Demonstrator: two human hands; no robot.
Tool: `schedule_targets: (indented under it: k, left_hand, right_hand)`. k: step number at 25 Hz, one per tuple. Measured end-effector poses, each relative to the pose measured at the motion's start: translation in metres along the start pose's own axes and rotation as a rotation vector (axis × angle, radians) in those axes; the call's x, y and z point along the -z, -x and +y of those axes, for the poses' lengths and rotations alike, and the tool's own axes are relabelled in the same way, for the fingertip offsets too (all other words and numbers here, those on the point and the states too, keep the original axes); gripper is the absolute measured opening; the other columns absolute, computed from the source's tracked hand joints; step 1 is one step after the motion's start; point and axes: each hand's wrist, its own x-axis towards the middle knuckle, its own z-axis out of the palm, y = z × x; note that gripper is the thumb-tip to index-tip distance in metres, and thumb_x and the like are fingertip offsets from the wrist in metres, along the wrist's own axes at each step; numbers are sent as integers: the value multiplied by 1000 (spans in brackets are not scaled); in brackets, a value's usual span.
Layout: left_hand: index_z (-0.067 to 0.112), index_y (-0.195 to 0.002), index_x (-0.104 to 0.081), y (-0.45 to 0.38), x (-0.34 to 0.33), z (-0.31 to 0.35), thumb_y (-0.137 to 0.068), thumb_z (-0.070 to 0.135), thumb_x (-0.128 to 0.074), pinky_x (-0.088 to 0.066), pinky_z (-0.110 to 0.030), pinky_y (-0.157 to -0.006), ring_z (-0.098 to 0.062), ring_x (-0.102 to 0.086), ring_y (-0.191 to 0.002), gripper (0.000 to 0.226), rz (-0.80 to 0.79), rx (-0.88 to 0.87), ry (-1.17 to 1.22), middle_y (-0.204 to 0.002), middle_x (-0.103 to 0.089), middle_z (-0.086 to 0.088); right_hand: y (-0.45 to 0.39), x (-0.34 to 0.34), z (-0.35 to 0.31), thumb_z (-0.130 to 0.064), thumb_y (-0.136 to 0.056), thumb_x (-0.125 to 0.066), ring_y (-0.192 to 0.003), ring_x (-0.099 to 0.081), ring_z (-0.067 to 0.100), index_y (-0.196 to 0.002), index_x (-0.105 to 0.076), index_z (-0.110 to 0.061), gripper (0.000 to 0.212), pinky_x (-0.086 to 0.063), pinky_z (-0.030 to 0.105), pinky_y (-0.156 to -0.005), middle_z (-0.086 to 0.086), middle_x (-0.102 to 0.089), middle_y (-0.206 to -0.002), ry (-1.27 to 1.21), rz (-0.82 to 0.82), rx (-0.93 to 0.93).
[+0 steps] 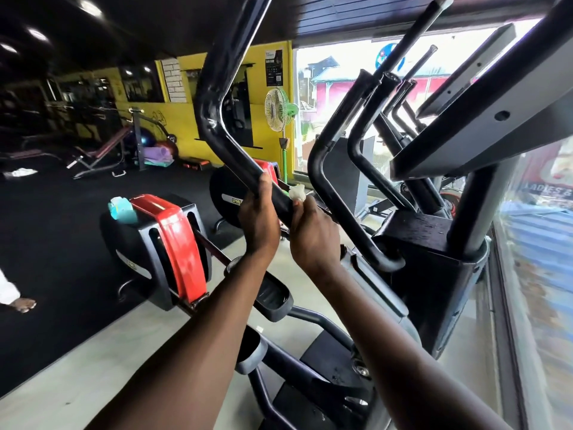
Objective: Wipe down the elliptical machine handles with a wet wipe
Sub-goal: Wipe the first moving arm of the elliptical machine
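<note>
A thick black bent handle [214, 113] of the elliptical machine rises from the centre toward the top of the view. My left hand [259, 217] grips its lower stretch, thumb along the bar. Just to the right, my right hand [311, 234] wraps the same bar and holds a crumpled white wet wipe [297, 192] against it; the wipe pokes out above my fingers. A second black handle [328, 181] curves up to the right, and the machine's grey console [483, 119] hangs over it.
A teal wet wipe pack [122, 209] lies on the red-and-black housing [173, 240] of the neighbouring machine at the left. Foot pedals [273, 297] sit below my arms. A window [338, 88] is ahead, glass at the right. A person's foot [23, 304] shows at the left edge.
</note>
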Motion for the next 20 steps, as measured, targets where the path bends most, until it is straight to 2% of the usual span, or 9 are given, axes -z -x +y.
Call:
schedule_targets:
  k: [4, 5, 7, 8, 10, 12, 14, 17, 20]
  left_hand:
    - [13, -89, -69, -17, 18, 0, -103, 45, -34, -46, -13, -53, 4, -66, -63, 49, -8, 79, 12, -64, -68, 10]
    - [24, -87, -62, -23, 31, -2, -104, 44, -33, -49, -12, -57, 10, -62, -58, 39, -11, 86, -33, -62, -66, 13]
    - [34, -97, -51, -40, 63, -11, -99, 52, -35, -54, -23, -84, 9, -61, -74, 24, -106, 131, -120, -76, -63, 16]
    - [33, -99, -54, -50, 80, -11, -93, 59, -37, -53, -34, -90, -3, -62, -83, 32, -109, 123, -151, -80, -62, 13]
    - [22, -78, -62, -72, 113, -3, -93, 57, -43, -51, -32, -74, -15, -61, -71, 43, 28, 165, -61, -68, -61, 7]
    - [21, -68, -62, -90, 141, 4, -97, 43, -51, -48, -22, -56, -10, -62, -59, 38, 136, 225, 10, -67, -68, 2]
    - [21, -85, -67, -111, 184, 0, -94, 37, -59, -46, -18, -52, -11, -62, -68, 20, 140, 267, 7, -84, -70, -1]
    - [21, -84, -64, -159, 262, -25, -92, 33, -63, -42, -15, -47, -3, -57, -57, 14, 95, 272, -60, -65, -64, 10]
    - [13, -78, -62, -208, 332, -41, -89, 5, -65, -39, -12, -43, 2, -50, -39, 13, -12, 259, -50, -44, -57, 8]
  right_hand:
    - [-5, -10, -29, -23, -102, -38, -92, -61, 34, -103, -58, -4, 28, -37, 29, -68, 14, -59, -107, -241, 214, 240]
    - [-3, -20, -43, -23, -101, -39, -98, -58, 30, -104, -60, -2, 30, -40, 27, -76, 13, -54, -112, -293, 277, 335]
    - [1, -49, -70, -24, -99, -40, -94, -51, 23, -97, -60, 0, 31, -39, 27, -79, 13, -48, -106, -372, 270, 427]
    - [2, -65, -80, -23, -98, -41, -88, -47, 19, -91, -59, -1, 29, -38, 24, -77, 11, -47, -98, -447, 202, 384]
    - [-2, -105, -96, -21, -94, -41, -78, -43, 14, -79, -56, -11, 23, -35, 14, -69, 0, -45, -85, -600, 28, 205]
    - [-9, -147, -104, -20, -93, -45, -69, -44, 12, -69, -47, -23, 24, -34, 15, -61, -6, -46, -74, -640, -116, 63]
    - [-13, -202, -118, -14, -95, -52, -65, -47, 11, -72, -52, -16, 23, -37, 27, -59, 5, -54, -71, -708, -258, -61]
    - [-15, -284, -152, -9, -95, -56, -73, -59, 19, -92, -59, -2, 8, -47, 33, -65, 17, -66, -82, -913, -442, -346]
    - [-17, -353, -184, -8, -95, -54, -62, -64, 13, -83, -61, -13, 15, -50, 26, -61, 1, -69, -69, -1118, -598, -530]
